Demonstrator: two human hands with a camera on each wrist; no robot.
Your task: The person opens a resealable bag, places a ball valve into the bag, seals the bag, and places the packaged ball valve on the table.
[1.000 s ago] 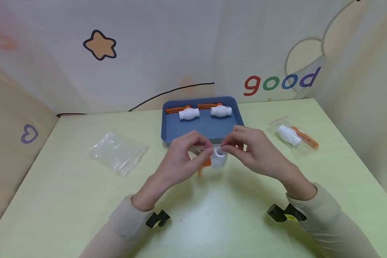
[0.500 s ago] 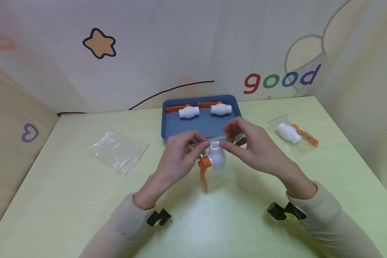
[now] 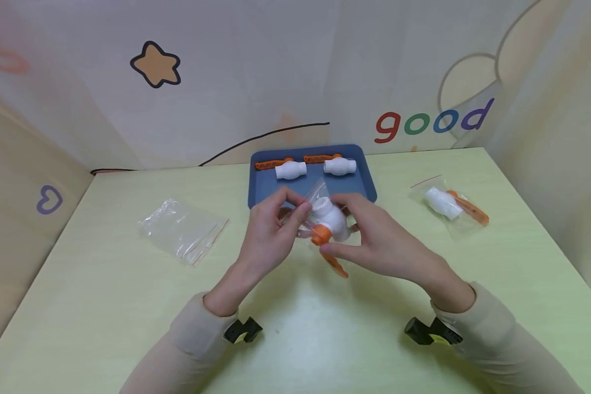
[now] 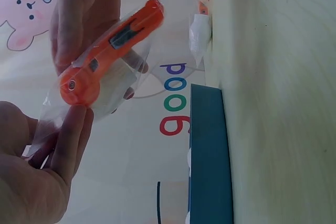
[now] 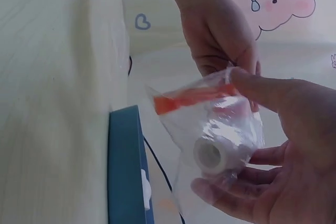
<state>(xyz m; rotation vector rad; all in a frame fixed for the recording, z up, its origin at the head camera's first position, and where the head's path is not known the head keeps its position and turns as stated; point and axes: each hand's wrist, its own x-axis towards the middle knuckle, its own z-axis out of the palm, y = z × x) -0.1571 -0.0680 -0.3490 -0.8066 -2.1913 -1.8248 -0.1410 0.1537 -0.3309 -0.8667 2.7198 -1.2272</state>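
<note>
A white plastic ball valve (image 3: 336, 220) with an orange lever handle (image 4: 118, 43) is inside a clear zip bag (image 5: 173, 124), held above the table in front of the tray. My left hand (image 3: 271, 230) pinches the bag near its mouth, its fingertips beside the valve. From the other side my right hand (image 3: 381, 238) grips the valve through the plastic, thumb near the orange lever and fingers behind the white body. In the right wrist view the valve's round open end (image 5: 210, 155) faces the camera. The fingers partly hide the valve.
A blue tray (image 3: 302, 192) at the back holds two more white valves (image 3: 291, 170) with orange levers. Flat clear bags (image 3: 179, 230) lie on the left of the table. To the right lies another bagged valve (image 3: 442, 202). A printed curtain (image 3: 256, 71) hangs behind.
My right hand has shifted from the bag's mouth to around the valve's body. The bagged valve has risen and turned, its lever now pointing down to the right. My left hand keeps its pinch.
</note>
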